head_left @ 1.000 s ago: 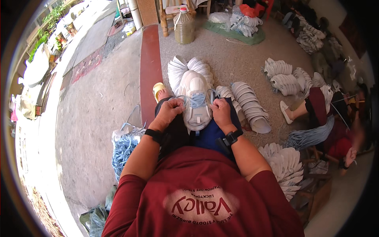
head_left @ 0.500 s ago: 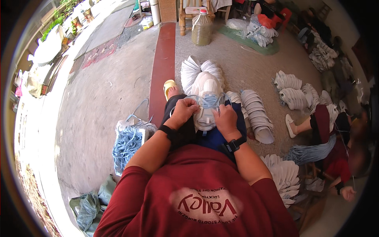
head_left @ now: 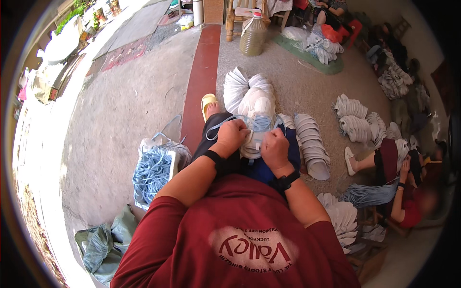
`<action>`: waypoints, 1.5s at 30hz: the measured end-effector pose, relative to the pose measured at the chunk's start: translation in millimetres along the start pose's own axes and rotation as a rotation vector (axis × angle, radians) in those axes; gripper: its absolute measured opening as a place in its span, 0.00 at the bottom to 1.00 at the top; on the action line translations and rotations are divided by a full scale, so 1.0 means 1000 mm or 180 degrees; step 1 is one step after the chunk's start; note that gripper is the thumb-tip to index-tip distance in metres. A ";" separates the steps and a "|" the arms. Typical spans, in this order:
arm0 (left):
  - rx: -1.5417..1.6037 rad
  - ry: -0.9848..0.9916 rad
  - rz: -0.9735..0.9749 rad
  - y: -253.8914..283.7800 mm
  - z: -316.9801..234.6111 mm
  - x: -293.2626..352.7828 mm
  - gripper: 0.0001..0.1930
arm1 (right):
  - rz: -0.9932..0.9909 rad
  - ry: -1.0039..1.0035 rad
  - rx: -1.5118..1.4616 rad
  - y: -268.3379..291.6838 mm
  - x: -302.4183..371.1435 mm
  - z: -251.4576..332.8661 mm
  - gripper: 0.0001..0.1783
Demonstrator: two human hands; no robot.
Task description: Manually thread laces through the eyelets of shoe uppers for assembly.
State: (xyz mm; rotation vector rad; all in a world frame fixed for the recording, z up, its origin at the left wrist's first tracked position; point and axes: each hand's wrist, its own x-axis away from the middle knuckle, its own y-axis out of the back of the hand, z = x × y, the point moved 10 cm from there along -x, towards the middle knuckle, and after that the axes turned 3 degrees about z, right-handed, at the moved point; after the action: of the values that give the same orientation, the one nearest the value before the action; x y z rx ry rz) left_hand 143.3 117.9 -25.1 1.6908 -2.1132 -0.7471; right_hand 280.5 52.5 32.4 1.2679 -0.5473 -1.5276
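Observation:
A white shoe upper [head_left: 257, 102] rests on my lap, toe pointing away from me. Light blue shoelace [head_left: 261, 123] crosses its front, and loose lengths loop out to both sides. My left hand [head_left: 231, 138] is closed in a pinch at the left eyelet edge, with the lace between its fingers. On the opposite edge my right hand [head_left: 275, 149] is also closed, fingertips pinching the lace beside the tongue. The fingertips partly hide the lace ends. To my left stands a white box [head_left: 174, 165] heaped with loose blue laces [head_left: 152, 173].
Nested white uppers stand in a stack [head_left: 312, 144] right of my knees, with more piles [head_left: 353, 117] beyond. A co-worker's arm [head_left: 399, 197] shows at right, near a bundle of blue laces [head_left: 372, 193]. A large plastic jug [head_left: 253, 36] stands ahead; green cloth [head_left: 108, 247] lies lower left.
My left hand has moved right and slightly down, closer to the upper's opening; my right hand has shifted only slightly. The co-worker at right has moved an arm up. The whole view has shifted a little.

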 end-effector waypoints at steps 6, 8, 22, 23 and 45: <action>-0.1821 -0.1133 0.0053 -0.017 -0.052 0.025 0.08 | -0.0035 0.0327 -0.0662 -0.020 -0.010 0.013 0.03; -0.2096 -0.1163 0.0148 -0.023 -0.051 0.030 0.07 | 0.0079 0.0310 -0.0558 -0.024 -0.010 0.017 0.03; 0.0132 0.0040 0.0397 -0.006 0.009 0.001 0.10 | 0.0358 0.1075 -0.0255 -0.020 -0.003 0.046 0.03; 0.0369 0.0081 0.0119 0.002 0.014 0.003 0.07 | 0.0530 0.1138 -0.0553 -0.010 0.006 0.045 0.03; -0.2743 -0.1438 0.0882 -0.058 -0.105 0.021 0.04 | 0.0184 -0.1481 -0.5174 0.006 0.062 -0.082 0.06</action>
State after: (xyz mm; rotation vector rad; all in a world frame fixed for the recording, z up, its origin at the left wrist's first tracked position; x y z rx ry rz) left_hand 243.1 68.8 23.8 0.7987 -1.7717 -1.7356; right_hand 363.3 15.2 -17.5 -0.3518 0.4174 -1.5223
